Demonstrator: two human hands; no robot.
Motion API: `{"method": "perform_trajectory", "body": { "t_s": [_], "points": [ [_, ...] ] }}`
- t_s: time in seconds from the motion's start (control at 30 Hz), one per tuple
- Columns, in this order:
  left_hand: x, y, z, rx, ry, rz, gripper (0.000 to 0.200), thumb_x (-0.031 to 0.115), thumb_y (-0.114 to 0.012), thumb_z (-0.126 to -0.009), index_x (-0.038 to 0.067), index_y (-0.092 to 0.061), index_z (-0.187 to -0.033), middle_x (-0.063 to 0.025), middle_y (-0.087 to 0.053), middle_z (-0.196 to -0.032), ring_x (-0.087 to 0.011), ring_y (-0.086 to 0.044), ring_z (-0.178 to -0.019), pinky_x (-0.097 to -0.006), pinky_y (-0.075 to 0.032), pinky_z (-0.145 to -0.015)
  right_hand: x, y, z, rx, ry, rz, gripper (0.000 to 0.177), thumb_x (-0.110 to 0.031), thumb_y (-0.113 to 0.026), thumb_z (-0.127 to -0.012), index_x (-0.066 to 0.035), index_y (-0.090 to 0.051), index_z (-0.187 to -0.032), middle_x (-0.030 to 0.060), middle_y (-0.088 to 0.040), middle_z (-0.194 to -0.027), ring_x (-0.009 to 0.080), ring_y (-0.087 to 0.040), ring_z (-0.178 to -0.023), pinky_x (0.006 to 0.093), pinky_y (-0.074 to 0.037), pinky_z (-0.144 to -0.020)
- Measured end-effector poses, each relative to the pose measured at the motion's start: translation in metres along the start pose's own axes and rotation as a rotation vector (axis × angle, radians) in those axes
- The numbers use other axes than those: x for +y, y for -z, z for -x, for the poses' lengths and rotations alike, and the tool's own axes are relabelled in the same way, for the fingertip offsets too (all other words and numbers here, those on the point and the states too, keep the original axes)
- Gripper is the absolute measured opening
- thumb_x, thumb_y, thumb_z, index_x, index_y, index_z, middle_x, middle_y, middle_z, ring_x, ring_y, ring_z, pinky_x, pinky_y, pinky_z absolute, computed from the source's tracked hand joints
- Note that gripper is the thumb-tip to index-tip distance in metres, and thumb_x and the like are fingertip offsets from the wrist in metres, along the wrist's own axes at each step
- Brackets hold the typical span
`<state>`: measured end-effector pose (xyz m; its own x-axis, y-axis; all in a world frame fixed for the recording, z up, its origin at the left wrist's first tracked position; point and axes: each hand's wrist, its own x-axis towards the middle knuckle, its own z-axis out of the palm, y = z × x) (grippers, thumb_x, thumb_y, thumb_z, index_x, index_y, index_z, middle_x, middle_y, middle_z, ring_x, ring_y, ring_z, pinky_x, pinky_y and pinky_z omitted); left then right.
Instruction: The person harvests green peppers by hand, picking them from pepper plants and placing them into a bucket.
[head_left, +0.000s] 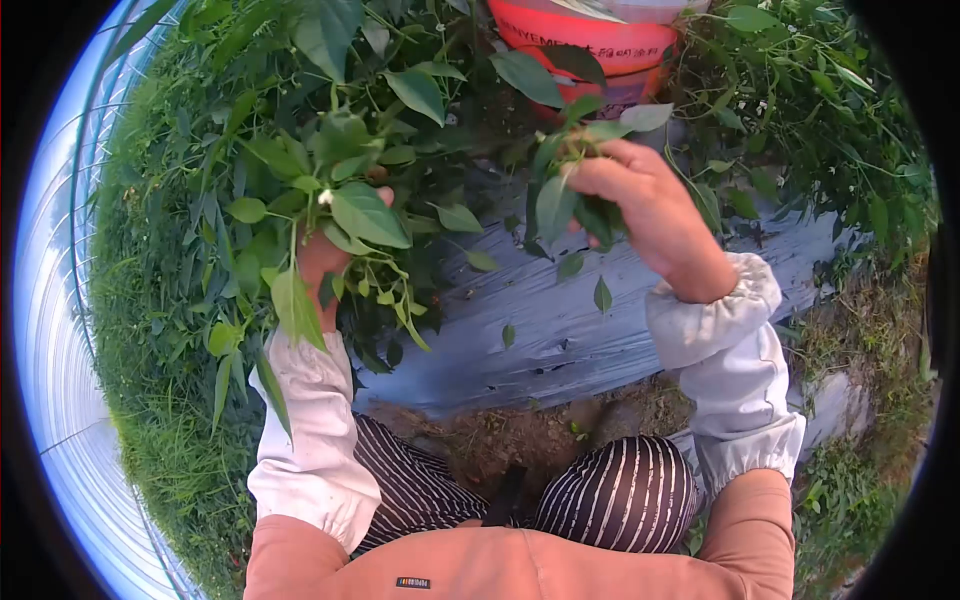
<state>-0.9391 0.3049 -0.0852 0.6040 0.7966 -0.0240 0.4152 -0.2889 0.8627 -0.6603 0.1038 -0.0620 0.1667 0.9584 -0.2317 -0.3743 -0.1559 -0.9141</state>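
My right hand (655, 205) is closed on a bunch of green leafy shoots (556, 208), held above the plastic sheet. Its thumb and forefinger pinch near the top of the bunch. My left hand (325, 255) reaches in among the branches of a leafy plant (372, 213) that looks like a pepper plant. A small white flower (325, 197) shows just above this hand. Leaves cover most of its fingers, so their grip is hidden. A few single leaves (602, 295) show below my right hand, over the sheet.
A red and white bucket (590, 45) with printed lettering stands behind the shoots, something pale in its top. Silvery plastic sheet (470, 345) covers the bed, with bare soil (520, 440) by my knees. Dense plants (800, 110) grow on both sides; a curved translucent greenhouse wall (60, 330) is at left.
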Motion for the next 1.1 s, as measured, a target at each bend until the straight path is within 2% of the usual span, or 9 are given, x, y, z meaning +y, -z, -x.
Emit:
{"method": "perform_trajectory", "body": {
  "t_s": [0.03,0.17,0.23,0.3,0.5,0.6,0.8,1.0,1.1],
  "points": [
    [-0.006,-0.009,0.0,-0.088,-0.193,0.118,0.044,0.023,-0.077,-0.086,0.004,-0.062,-0.122,-0.0061,-0.066,-0.116,-0.0185,-0.063,-0.101,-0.0359,-0.052,-0.084,0.014,-0.007,-0.004,-0.019,0.017,0.055,0.021,-0.02,-0.06,-0.092,-0.003,-0.065,-0.102,0.0027,-0.064,-0.082,0.0087,-0.056,-0.064,0.0234,-0.043,-0.051],
    [0.006,-0.016,0.008,-0.431,0.188,1.07,0.042,0.011,-0.075,-0.086,0.003,-0.06,-0.124,-0.0097,-0.066,-0.113,-0.0213,-0.064,-0.105,-0.0368,-0.054,-0.091,0.059,-0.034,-0.028,-0.026,0.005,0.102,0.024,-0.028,-0.063,-0.095,-0.004,-0.066,-0.1,-0.0026,-0.062,-0.078,0.0055,-0.053,-0.064,0.0224,-0.041,-0.052],
    [0.017,-0.026,0.014,-0.419,0.016,0.713,0.046,0.013,-0.075,-0.086,0.003,-0.057,-0.127,-0.0098,-0.066,-0.112,-0.0208,-0.063,-0.107,-0.0364,-0.054,-0.091,0.077,-0.048,-0.04,0.01,0.037,0.082,0.028,-0.031,-0.065,-0.096,-0.004,-0.066,-0.098,-0.003,-0.062,-0.078,0.0055,-0.055,-0.065,0.0237,-0.043,-0.052],
    [0.033,-0.035,0.019,-0.337,-0.24,0.096,0.049,0.015,-0.075,-0.086,0.002,-0.055,-0.129,-0.01,-0.066,-0.112,-0.0204,-0.063,-0.108,-0.0359,-0.052,-0.093,0.097,-0.062,-0.051,-0.012,0.294,0.227,0.023,-0.024,-0.065,-0.091,-0.001,-0.066,-0.092,0.0089,-0.067,-0.078,0.0224,-0.063,-0.065,0.0348,-0.05,-0.058],
    [-0.012,-0.047,0.022,-0.193,-0.094,-0.174,0.053,0.026,-0.073,-0.088,0.002,-0.053,-0.13,-0.0094,-0.063,-0.12,-0.0203,-0.061,-0.11,-0.0349,-0.047,-0.098,0.076,-0.085,-0.032,0.028,0.367,0.791,0.015,-0.014,-0.064,-0.082,-0.002,-0.067,-0.091,0.0191,-0.067,-0.082,0.0384,-0.066,-0.077,0.0441,-0.052,-0.069],
    [-0.014,-0.059,0.033,-0.132,0.063,0.238,0.046,0.006,-0.069,-0.087,0.002,-0.054,-0.13,-0.0097,-0.064,-0.121,-0.017,-0.061,-0.11,-0.0323,-0.047,-0.098,0.078,-0.082,-0.029,0.082,0.366,0.868,0.02,-0.019,-0.065,-0.081,-0.006,-0.067,-0.097,0.0187,-0.068,-0.083,0.0393,-0.066,-0.079,0.045,-0.053,-0.07],
    [-0.015,-0.066,0.03,-0.108,-0.263,0.141,0.04,0.0,-0.068,-0.084,0.0,-0.06,-0.123,-0.0079,-0.069,-0.107,-0.0165,-0.065,-0.096,-0.0297,-0.052,-0.085,0.069,-0.079,-0.028,-0.081,0.417,0.729,0.034,-0.016,-0.074,-0.078,-0.002,-0.063,-0.107,0.0252,-0.064,-0.087,0.0438,-0.061,-0.08,0.0421,-0.051,-0.069],
    [-0.065,-0.053,0.022,0.0,-0.115,0.115,0.037,0.01,-0.067,-0.088,0.002,-0.06,-0.124,-0.009,-0.065,-0.115,-0.0207,-0.064,-0.094,-0.0328,-0.052,-0.077,0.056,-0.087,-0.015,-0.006,0.34,0.702,0.029,-0.018,-0.071,-0.08,0.002,-0.064,-0.101,0.0178,-0.066,-0.08,0.0303,-0.063,-0.071,0.0363,-0.049,-0.069],
    [-0.1,-0.046,0.004,0.049,-0.067,0.819,0.031,0.016,-0.067,-0.091,0.004,-0.062,-0.119,-0.0066,-0.065,-0.101,-0.0197,-0.061,-0.082,-0.0324,-0.05,-0.073,0.045,-0.075,-0.006,-0.272,0.016,-0.173,0.025,-0.021,-0.068,-0.087,0.001,-0.068,-0.099,0.0037,-0.066,-0.076,0.0084,-0.06,-0.069,0.0251,-0.046,-0.061]
  ]
}}
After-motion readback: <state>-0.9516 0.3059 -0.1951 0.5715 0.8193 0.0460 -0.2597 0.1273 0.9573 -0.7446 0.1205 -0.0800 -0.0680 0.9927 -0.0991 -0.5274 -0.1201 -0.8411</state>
